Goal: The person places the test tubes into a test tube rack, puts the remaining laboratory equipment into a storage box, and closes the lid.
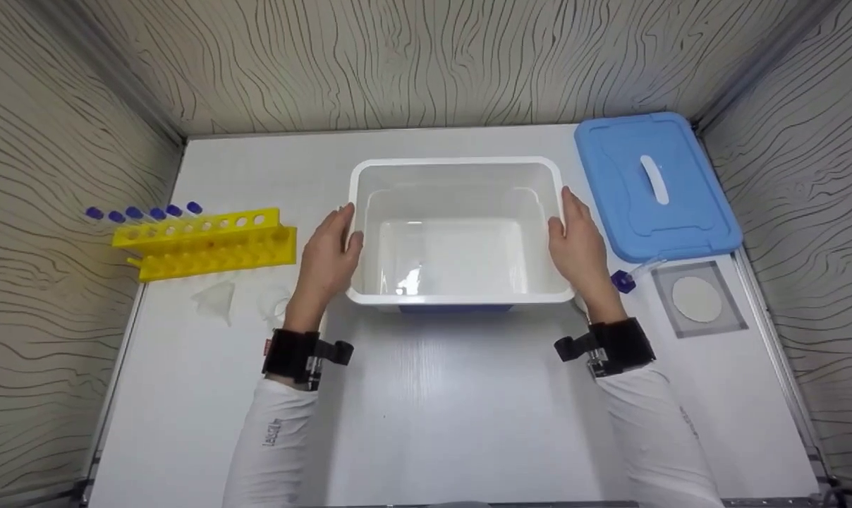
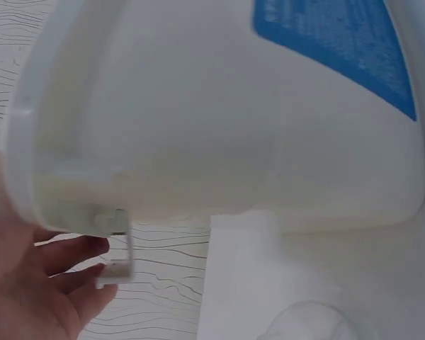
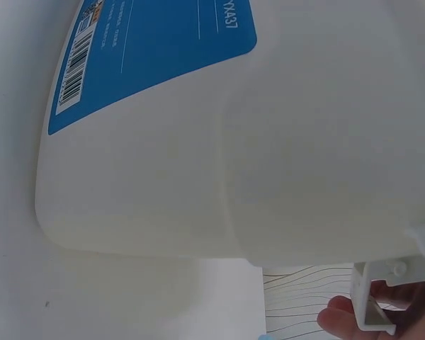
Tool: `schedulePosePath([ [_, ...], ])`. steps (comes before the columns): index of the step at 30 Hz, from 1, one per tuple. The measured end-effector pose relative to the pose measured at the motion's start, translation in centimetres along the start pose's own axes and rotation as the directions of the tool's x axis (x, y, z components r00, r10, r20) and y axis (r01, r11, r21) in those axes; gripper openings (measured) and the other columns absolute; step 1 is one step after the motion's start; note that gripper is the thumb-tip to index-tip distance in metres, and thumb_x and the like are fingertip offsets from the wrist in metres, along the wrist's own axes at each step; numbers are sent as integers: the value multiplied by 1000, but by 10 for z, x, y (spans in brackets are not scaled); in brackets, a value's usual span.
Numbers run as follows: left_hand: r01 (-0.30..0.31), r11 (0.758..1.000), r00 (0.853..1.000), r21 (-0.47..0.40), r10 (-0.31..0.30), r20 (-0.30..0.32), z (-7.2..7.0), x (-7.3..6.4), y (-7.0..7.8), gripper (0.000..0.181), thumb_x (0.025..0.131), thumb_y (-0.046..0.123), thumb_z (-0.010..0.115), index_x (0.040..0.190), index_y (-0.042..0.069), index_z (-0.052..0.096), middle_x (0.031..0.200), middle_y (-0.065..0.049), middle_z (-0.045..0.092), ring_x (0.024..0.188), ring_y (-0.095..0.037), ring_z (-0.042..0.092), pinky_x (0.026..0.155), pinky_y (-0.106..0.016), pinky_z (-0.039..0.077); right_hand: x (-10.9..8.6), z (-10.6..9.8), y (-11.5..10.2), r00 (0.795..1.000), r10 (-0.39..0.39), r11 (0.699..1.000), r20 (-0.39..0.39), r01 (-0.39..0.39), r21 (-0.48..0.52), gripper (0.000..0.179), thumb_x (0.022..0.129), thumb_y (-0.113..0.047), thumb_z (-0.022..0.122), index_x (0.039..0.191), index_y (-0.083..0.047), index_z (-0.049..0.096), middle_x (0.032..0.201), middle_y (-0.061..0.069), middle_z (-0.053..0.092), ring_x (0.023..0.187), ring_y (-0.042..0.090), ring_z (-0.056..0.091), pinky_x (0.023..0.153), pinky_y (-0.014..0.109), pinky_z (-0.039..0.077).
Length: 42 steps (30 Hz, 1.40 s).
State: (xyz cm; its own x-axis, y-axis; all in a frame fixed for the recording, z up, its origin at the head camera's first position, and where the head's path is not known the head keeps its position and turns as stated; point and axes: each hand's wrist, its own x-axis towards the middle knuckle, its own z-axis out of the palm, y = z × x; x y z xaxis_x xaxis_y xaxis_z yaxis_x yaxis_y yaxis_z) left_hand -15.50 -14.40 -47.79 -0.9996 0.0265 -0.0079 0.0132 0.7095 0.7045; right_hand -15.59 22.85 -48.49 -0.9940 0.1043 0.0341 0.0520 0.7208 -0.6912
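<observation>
A white plastic storage box (image 1: 461, 299) stands upright and without a lid in the middle of the table. Its floor shows bare from above. My left hand (image 1: 325, 257) grips the left side, thumb by the rim and fingers along the outside, beside a white side latch (image 2: 129, 255). On the opposite side my right hand (image 1: 581, 247) holds the rim, thumb over its edge, fingers behind another latch (image 3: 361, 301). A blue label (image 3: 170, 57) with a barcode covers part of the front wall in the right wrist view.
Right of the box lie a blue lid (image 1: 613, 190) with a white handle, a purple-capped tube (image 1: 625, 281) and a grey square (image 1: 731, 300) bearing a white disc (image 1: 697, 299). On the left are a yellow rack (image 1: 214, 264) with several purple-capped tubes (image 1: 135, 213) and a clear funnel (image 1: 218, 300).
</observation>
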Motion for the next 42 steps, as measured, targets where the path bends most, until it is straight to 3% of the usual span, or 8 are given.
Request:
schedulePosePath([
  [4, 41, 997, 999, -62, -43, -16, -12, 0, -6, 53, 102, 32, 51, 151, 13, 42, 152, -12, 48, 142, -28, 45, 119, -46, 36, 1, 0, 0, 1000, 3, 1000, -6, -3, -8, 58, 102, -15, 41, 155, 1, 25, 158, 29, 31, 144, 47, 33, 115, 64, 32],
  [10, 54, 994, 994, -91, -62, -92, -24, -8, -35, 49, 102, 32, 51, 147, 13, 48, 149, -12, 52, 142, -29, 46, 120, -47, 35, 1, 0, 1, 1000, 0, 1000, -3, 0, -20, 58, 102, -14, 41, 155, 2, 24, 157, 30, 31, 143, 49, 34, 114, 65, 33],
  [15, 96, 993, 993, -65, -100, -61, -28, -17, -52, 49, 102, 32, 52, 146, 12, 48, 151, -14, 49, 143, -31, 43, 121, -49, 33, 1, 0, 2, 1000, -3, 1000, -3, 3, -23, 58, 102, -15, 41, 155, 2, 25, 157, 29, 31, 143, 48, 34, 114, 64, 33],
  [23, 136, 989, 989, -57, -139, -45, -6, -27, -67, 56, 99, 29, 57, 150, 10, 42, 152, -15, 48, 143, -32, 43, 119, -50, 34, 1, 1, 1, 1000, -13, 1000, -6, 13, -3, 58, 102, -14, 40, 155, 2, 24, 158, 30, 30, 143, 49, 34, 113, 65, 34],
  [28, 209, 976, 977, -67, -211, -29, 10, -29, -77, 62, 98, 29, 59, 153, 10, 37, 153, -16, 47, 143, -34, 42, 119, -51, 35, 1, 1, -1, 1000, -16, 1000, -1, 16, 5, 57, 102, -13, 40, 155, 3, 24, 158, 30, 29, 143, 49, 33, 113, 65, 33],
  [32, 254, 966, 967, -44, -255, -12, 20, -30, -84, 58, 96, 28, 61, 148, 8, 44, 150, -17, 50, 141, -34, 45, 117, -50, 38, 1, 1, -1, 1000, -11, 1000, 4, 11, -3, 58, 102, -13, 40, 155, 3, 23, 158, 30, 29, 144, 49, 33, 114, 65, 32],
  [36, 255, 967, 967, -5, -255, -25, 25, -29, -88, 53, 94, 25, 64, 141, 4, 51, 143, -19, 56, 134, -36, 52, 113, -50, 42, 1, 1, 0, 1000, 4, 1000, 4, -4, -5, 58, 103, -14, 40, 156, 1, 23, 158, 29, 29, 145, 48, 32, 115, 64, 31],
  [42, 297, 955, 955, -26, -297, -16, 25, -29, -89, 47, 91, 23, 68, 132, 2, 58, 133, -19, 62, 123, -35, 60, 106, -49, 48, 2, 1, 2, 1000, 11, 1000, 10, -11, -3, 58, 103, -15, 40, 156, 0, 22, 159, 29, 29, 145, 48, 32, 115, 64, 31],
])
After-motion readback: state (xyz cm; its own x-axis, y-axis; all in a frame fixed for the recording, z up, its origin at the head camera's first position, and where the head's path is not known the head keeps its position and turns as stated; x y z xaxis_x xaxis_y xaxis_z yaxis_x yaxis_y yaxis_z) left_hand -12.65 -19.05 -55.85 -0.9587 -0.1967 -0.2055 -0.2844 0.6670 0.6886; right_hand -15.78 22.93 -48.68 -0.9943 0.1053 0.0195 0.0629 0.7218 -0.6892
